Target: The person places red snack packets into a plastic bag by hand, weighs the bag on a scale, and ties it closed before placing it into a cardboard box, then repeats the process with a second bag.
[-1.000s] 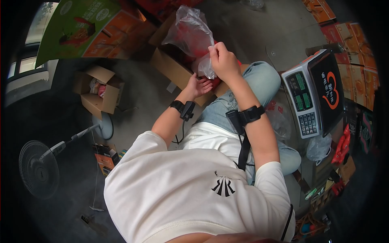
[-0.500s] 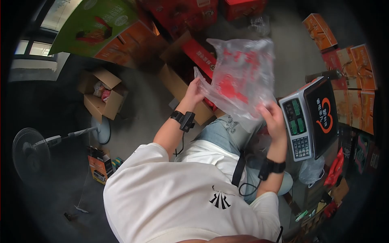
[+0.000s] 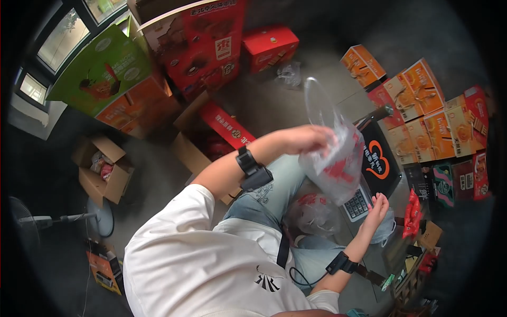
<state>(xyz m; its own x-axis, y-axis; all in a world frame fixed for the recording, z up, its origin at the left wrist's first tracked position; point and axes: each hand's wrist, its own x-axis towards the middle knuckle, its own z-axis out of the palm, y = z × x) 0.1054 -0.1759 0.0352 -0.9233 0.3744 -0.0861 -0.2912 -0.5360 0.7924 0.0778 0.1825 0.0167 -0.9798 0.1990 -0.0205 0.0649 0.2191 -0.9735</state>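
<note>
A clear plastic bag with red printing hangs in the air before me, a handle loop sticking up from it. My left hand is at its top edge, closed on the plastic, with fingertips blurred and partly behind the film. My right hand is apart from the bag, lower and to the right, its fingers spread a little with nothing in them. It is near the keypad of a digital scale, which the bag partly covers. Another clear bag with red printing lies beside my legs.
An open carton with red packs stands ahead to the left; a smaller open box is farther left. Red cartons and a green carton stand behind. Orange boxes line the right. A fan stands at left.
My right hand has let go of the bag and moved down. My left hand has moved right with the bag, which was spread flat between both hands and now hangs bunched. The view has shifted.
</note>
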